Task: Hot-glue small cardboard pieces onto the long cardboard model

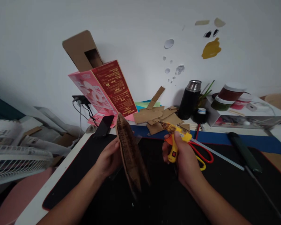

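Observation:
My left hand (110,156) grips a long brown cardboard piece (130,150) with a pointed top end and a dark, ridged face. Its lower end is blurred, and most of my fingers are hidden behind it. In my right hand (184,153) is a yellow hot glue gun (181,135), with fingers wrapped round its handle. Brown residue coats the gun's nozzle, which points left toward the cardboard without touching it. A translucent glue stick (220,153) extends from the gun's back. Red and yellow scissor-like handles (204,154) lie just behind my right hand.
Cardboard scraps (152,115) lie at the back beside a black thermos (189,99). A red and pink folded card (115,89) stands near a phone (103,126). Paint jars (229,93) sit on a white organizer at right. A white fan (18,165) is at left.

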The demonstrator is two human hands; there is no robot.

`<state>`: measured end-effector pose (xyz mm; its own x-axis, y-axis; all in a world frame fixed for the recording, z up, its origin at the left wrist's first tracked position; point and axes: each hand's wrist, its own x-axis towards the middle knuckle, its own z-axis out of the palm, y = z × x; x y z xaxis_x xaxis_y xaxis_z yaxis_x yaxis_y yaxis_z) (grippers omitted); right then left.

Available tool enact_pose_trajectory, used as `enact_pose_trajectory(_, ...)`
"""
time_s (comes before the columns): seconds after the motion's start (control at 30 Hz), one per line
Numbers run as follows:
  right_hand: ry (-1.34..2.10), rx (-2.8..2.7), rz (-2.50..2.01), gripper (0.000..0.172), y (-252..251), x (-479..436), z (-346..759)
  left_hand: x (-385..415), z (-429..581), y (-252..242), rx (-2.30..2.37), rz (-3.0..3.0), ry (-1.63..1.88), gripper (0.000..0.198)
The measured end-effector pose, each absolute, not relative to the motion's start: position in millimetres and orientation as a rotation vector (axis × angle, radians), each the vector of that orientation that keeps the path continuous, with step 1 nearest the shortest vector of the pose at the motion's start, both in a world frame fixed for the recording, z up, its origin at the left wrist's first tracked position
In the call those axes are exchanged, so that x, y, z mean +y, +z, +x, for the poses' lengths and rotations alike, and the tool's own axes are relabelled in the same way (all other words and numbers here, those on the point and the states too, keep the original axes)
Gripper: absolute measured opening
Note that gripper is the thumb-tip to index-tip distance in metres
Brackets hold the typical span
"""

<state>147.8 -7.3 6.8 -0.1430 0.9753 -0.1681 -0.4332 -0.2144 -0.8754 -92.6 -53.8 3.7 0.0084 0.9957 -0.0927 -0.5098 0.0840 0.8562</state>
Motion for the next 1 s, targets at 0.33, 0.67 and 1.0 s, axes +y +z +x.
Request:
enact_pose_trajectory(0.33, 1.393, -1.368, -0.875, 0.053, 13, -32, 146, -54, -89, -2, 0.849, 0.682, 1.241, 0.044)
enact_pose_trajectory(0.67, 0.931, -1.866, -0.886, 0.024, 0, -29, 153, -56, -84, -5, 1.009, 0.619, 1.224, 0.059)
enact_pose_trajectory(1.0, 0.733, -1.985, -1.058, 0.029, 6, -23, 155, -53, -85, -12, 1.185, 0.666, 1.291, 0.061)
